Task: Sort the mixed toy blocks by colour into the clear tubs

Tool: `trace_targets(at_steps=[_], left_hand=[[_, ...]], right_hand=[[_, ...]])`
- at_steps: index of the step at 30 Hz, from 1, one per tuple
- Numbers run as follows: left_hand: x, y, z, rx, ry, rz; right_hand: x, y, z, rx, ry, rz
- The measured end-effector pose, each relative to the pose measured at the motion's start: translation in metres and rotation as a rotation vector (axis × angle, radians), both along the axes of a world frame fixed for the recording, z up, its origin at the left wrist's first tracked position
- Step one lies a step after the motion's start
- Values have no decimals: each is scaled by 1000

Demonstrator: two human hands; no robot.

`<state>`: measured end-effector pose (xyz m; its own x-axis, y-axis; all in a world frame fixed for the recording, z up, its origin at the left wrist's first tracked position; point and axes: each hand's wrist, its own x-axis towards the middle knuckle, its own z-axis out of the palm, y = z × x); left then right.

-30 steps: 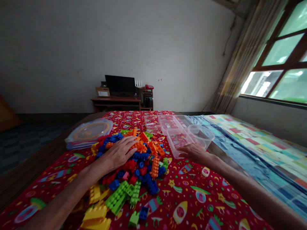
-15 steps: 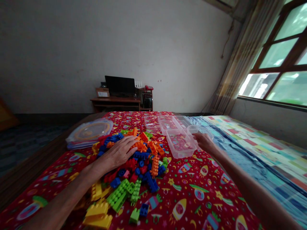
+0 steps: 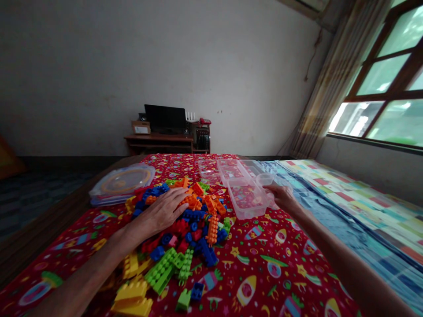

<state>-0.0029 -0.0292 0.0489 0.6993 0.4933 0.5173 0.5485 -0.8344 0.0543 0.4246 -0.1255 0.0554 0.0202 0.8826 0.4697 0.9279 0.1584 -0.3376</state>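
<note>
My left hand [image 3: 168, 205] lies with its fingers stretched out over a heap of toy building blocks [image 3: 194, 215]. Orange pieces are under its fingertips, and blue and red ones lie around it. Nearer to me are green blocks [image 3: 165, 268] and yellow blocks [image 3: 130, 297]. Off to the right, my right hand [image 3: 279, 196] has its fingers closed at a clear round plastic container [image 3: 264, 178]. Its grip is partly hidden by the see-through plastic. Right beside that hand sits a clear rectangular container [image 3: 248, 212].
More clear boxes [image 3: 228, 169] stand behind. At the left is a stack of lids [image 3: 122, 185]. A red patterned cloth [image 3: 264, 281] lies under everything, and a checked blue cover [image 3: 333, 224] lies to its right. Against the wall is a desk [image 3: 158, 138] with a monitor [image 3: 165, 118].
My right hand has shifted slightly, and the round container by it now looks tilted or moved a little left. My left hand stays on the blocks.
</note>
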Motion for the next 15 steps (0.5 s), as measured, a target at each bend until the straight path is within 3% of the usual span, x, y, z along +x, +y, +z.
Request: trace_targets(at_steps=[5,9,11,13,15], left_hand=[[-1,0,-1,10,2,3],[-2,1,-4,16,-1,11],[-2,0,-4,17,-2,18],[-1,-1,-2,10,-3,22],[-1,-2,-1,5,-1,19]], right_hand=[[1,2,10,6,-2,6],[-8,27,38,98,-82,-116],[-19,51,54,12,-212,-154],[-31,79,65,-211,-393,-218],[-43,107,69,-287,-423,-251]])
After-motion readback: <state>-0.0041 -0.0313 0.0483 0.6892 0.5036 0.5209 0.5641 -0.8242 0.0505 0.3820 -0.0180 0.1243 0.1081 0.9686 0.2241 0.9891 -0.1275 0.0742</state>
